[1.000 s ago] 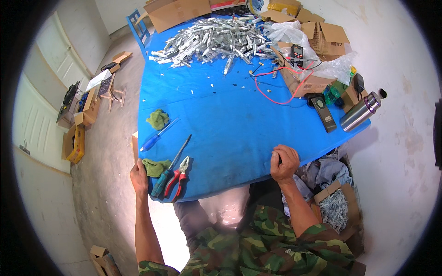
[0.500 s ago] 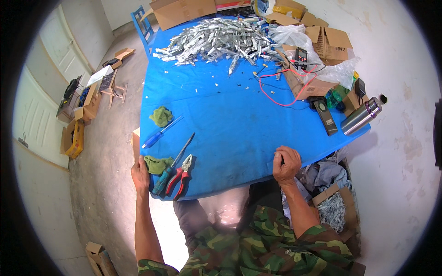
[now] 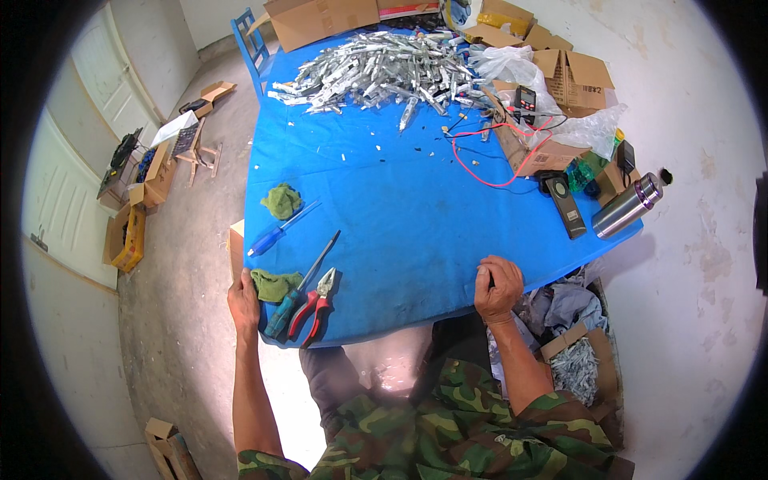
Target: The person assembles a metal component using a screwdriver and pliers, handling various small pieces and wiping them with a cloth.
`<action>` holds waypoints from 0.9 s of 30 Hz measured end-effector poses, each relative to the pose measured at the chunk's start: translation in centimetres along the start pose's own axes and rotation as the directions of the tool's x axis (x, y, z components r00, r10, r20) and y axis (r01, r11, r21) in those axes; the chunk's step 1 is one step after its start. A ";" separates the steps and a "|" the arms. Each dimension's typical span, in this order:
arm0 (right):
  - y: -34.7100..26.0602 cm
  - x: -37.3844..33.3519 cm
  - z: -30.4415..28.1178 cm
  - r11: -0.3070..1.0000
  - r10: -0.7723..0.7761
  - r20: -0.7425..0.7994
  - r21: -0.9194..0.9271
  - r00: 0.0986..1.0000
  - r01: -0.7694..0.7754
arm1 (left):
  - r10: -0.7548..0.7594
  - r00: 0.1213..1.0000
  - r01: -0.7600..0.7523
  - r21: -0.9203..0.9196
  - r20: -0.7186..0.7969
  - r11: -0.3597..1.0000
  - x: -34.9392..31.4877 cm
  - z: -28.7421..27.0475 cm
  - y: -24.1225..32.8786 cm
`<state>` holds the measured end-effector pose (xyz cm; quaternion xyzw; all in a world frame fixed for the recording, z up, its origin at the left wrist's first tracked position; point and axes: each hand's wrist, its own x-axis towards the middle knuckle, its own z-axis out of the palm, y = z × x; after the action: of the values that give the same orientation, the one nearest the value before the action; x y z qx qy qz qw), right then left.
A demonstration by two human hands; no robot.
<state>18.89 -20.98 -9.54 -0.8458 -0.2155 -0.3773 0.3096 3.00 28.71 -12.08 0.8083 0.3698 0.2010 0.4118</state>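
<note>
Basically, a person at a table (image 3: 392, 232) w/ blue cover, seen from above, both hands at its near end. L hand (image 3: 244, 302) is at the left edge, just beside a crumpled green rag (image 3: 276, 286); fingertips hidden, so can't tell if they grip the edge or just rest, prob. to prop the arm. R hand (image 3: 499, 288) rests at the near edge, right of centre, fingers loosely clenched, nothing seen in them; looks like a resting pose.

Nearest tools, in the near left corner btwn the hands but closer to L: teal-handled screwdriver (image 3: 282, 314), tip pointing away, & red-handled pliers (image 3: 323, 294), lying side by side. Handles face the person, presumably for quick pickup. Farther up that side: blue screwdriver (image 3: 272, 239) & 2nd green rag (image 3: 282, 202), prob. kept aside for elbow room.

Far end: big heap of silvery pieces (image 3: 384, 72), too small to ID. Far right: meter (image 3: 525, 99) at a cardboard box (image 3: 532, 152), maybe raised for easier viewing; steel flask (image 3: 626, 210) well apart from both hands, poss. to avoid knocks.
</note>
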 end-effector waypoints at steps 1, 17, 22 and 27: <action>0.0 0.0 0.0 1.000 0.000 -0.001 0.001 1.000 0.000 | 0.002 1.000 -0.002 -0.001 0.001 1.000 0.0 0.0 0.1; -2.2 4.3 0.1 0.983 0.132 0.204 0.099 0.970 -0.155 | 0.021 0.999 -0.018 0.112 -0.029 0.994 -0.4 0.0 1.1; -1.6 10.6 6.3 0.967 0.181 0.281 0.121 0.943 -0.222 | -0.040 0.999 0.043 0.119 -0.030 0.992 -0.6 0.1 2.2; 0.3 17.8 15.7 0.957 0.268 0.373 0.005 0.888 -0.291 | -0.024 0.999 0.028 0.132 -0.032 0.991 -0.7 -0.2 2.5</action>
<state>38.10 -8.09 -4.18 -0.9139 -0.1570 -0.1566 0.3401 3.52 27.34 -9.89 0.8258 0.3990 0.1828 0.3541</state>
